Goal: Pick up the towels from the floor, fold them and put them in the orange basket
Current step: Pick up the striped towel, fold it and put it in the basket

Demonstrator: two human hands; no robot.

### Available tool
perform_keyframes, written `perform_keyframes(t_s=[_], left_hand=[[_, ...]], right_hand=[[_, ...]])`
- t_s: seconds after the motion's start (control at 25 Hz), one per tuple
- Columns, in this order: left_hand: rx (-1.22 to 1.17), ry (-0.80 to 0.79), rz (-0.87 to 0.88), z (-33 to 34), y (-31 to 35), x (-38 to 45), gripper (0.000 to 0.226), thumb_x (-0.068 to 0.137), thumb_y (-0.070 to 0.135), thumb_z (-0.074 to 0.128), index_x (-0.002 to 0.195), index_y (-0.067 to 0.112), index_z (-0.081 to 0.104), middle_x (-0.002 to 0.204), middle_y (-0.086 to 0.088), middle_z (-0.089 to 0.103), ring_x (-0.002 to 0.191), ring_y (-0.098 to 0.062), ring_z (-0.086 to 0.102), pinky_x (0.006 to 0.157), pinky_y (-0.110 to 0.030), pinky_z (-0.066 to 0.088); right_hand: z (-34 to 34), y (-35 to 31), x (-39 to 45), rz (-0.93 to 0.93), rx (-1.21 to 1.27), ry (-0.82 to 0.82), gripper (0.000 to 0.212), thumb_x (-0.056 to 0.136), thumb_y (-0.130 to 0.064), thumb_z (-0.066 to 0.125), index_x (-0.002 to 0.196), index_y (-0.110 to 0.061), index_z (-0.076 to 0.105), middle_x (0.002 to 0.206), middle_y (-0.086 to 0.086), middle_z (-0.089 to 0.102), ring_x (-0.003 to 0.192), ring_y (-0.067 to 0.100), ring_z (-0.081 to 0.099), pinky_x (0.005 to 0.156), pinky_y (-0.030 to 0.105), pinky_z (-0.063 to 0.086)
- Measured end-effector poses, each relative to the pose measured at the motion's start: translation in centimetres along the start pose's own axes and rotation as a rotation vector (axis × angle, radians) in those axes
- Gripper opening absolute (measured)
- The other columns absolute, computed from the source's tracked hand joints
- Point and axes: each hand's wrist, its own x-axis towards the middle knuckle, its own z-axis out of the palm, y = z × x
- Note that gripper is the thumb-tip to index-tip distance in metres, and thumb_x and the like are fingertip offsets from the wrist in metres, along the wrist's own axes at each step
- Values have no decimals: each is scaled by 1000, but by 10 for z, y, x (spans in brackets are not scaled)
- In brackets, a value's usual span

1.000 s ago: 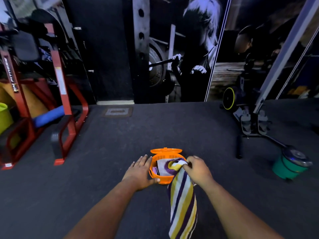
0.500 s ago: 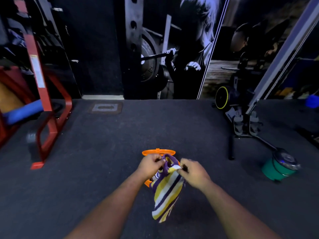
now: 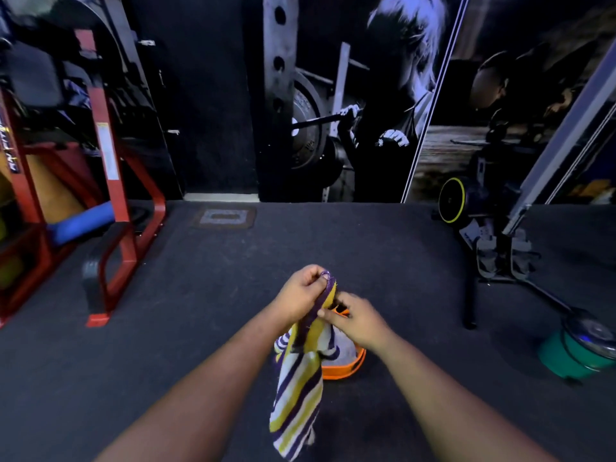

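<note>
Hanging from both hands, the towel (image 3: 296, 405) droops above the basket (image 3: 343, 370). Left hand (image 3: 301, 295) pinches its top edge; right hand (image 3: 358, 320) grips it just beside.

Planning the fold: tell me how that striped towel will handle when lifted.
Probably floppy: the striped towel hangs limp from the left hand and right hand. Likely light, since pinched fingers carry it. Its loose lower end may swing or drag beside the orange basket.

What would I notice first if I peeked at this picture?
Probably the bright striped towel hanging in the middle, pinched at its top by the left hand and the right hand. Right behind it an orange basket sits on the dark floor. A red metal frame stands on the left.
</note>
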Motion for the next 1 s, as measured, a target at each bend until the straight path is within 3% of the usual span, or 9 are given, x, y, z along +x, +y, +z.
perform_keyframes(t_s=[0.08,0.32,0.44,0.56,0.64,0.72,0.8,0.88,1.0], left_hand=[[145,11,82,-4,8,6,14,100,11,61,87,17,62,75,5,61,64,-1,52,65,-25,44],[690,32,-1,-46,-2,1,39,81,57,74,79,20,63,69,8,66,64,-9,61,62,-34,47],[277,159,37,-40,9,3,39,85,48,65,73,11,63,64,7,57,61,-9,50,62,-33,44],[-67,401,51,-42,18,11,24,99,25,61,87,8,72,81,-4,71,76,-12,62,74,-31,52],[-142,539,14,-54,8,14,27,100,27,59,80,10,68,78,-4,69,78,-16,61,74,-34,51],[17,582,-92,-67,-8,12,33,101,23,58,68,16,57,67,2,58,74,-18,55,65,-34,42],[255,503,-226,-67,-29,5,26,99,14,58,73,18,58,73,2,63,81,-23,63,69,-35,44],[289,374,-277,-56,-50,-2,14,94,5,61,92,18,64,94,-3,70,101,-30,69,86,-37,51],[296,63,-130,-20,-65,-10,59,76,32,86,126,32,56,125,5,62,124,-17,60,106,-34,47]], right_hand=[[-4,2,7,-3,-82,13,21,84,-46,66,81,-25,65,78,-9,62,78,11,58,72,36,47],[-27,5,18,76,389,215,22,96,-27,52,75,-19,53,70,-10,48,66,-1,45,70,34,38],[-38,-2,19,-33,255,128,37,96,-43,64,77,-15,50,70,-8,48,63,4,44,64,34,37],[-44,18,12,-58,-333,-154,54,75,-69,71,81,-18,51,81,-3,64,74,17,58,65,37,42],[-46,44,8,-45,-314,-132,37,81,-50,72,74,-21,50,79,0,61,78,24,59,68,40,43],[-51,59,7,83,45,22,16,82,-25,69,74,-19,56,75,-2,59,77,20,59,72,42,47],[-56,55,12,159,262,60,2,82,-16,63,82,-14,64,75,-2,61,74,13,57,71,38,46],[-52,40,18,117,245,1,13,82,-19,62,82,-7,65,75,-2,61,73,9,55,68,34,44],[-39,17,28,36,132,-3,11,74,-23,59,68,-13,62,66,0,56,66,8,51,65,37,44]])
